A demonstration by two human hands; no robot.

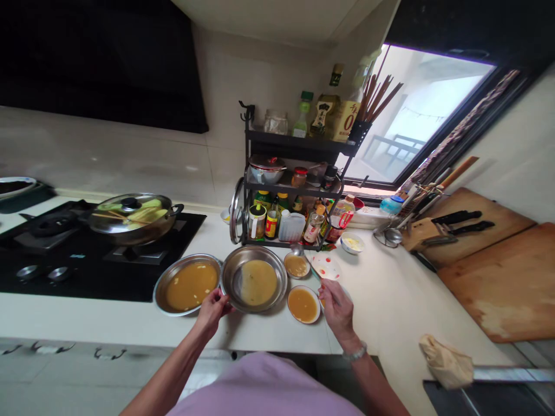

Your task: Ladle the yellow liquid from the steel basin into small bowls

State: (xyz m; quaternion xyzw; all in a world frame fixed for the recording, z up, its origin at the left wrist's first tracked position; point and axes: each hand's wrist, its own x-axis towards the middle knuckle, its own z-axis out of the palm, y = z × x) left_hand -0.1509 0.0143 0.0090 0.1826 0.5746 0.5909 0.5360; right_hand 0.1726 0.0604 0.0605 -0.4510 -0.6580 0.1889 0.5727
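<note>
Two round steel pans stand side by side on the white counter. The left pan (167, 283) holds a lot of yellow-brown liquid, the right pan (232, 268) a thin layer. My left hand (213, 311) grips the near rim of the right pan. My right hand (336, 306) is closed on the handle of a ladle (298, 252), whose scoop rests by a small bowl (296, 266) of the same liquid. A second small bowl (303, 305) of liquid sits just left of my right hand. A white saucer (326, 267) with red flecks lies beyond it.
A black spice rack (295, 190) full of bottles stands behind the pans. A lidded wok (132, 222) sits on the black gas hob (52, 254) at left. Wooden cutting boards (498, 271) and a knife block (422, 231) fill the right side. A crumpled cloth (446, 363) lies by the sink edge.
</note>
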